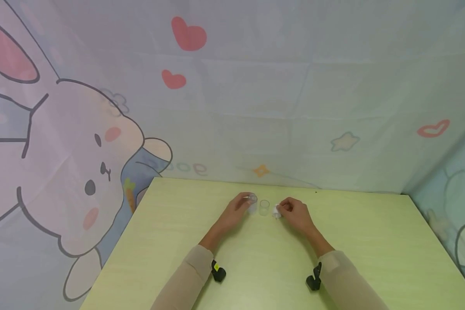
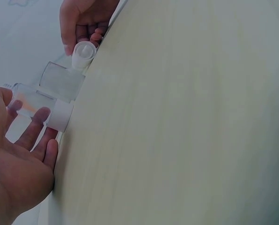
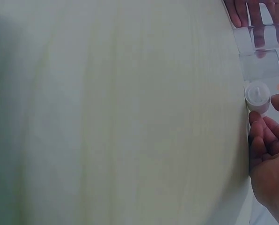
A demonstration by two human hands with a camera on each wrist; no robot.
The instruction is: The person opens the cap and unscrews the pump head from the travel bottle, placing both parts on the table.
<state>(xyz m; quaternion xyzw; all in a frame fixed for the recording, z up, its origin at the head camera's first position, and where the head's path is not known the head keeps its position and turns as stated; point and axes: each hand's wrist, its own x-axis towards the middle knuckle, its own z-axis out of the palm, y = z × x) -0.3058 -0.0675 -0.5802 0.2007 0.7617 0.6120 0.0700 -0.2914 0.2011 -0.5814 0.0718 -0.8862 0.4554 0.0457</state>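
Observation:
My left hand holds a small clear bottle upright on the table, thumb and fingertips around its sides. The bottle has a threaded neck and a white band at its base. Just right of it a clear, straight-sided cap stands by itself. My right hand pinches a small white pump head between thumb and fingers, close beside the cap. In both wrist views the pump head's round face with its small nozzle points toward the camera.
The pale wooden table extends around both hands. Along its back edge hangs a light cloth printed with hearts and a rabbit. A black wrist camera sits on the left sleeve, another black camera on the right one.

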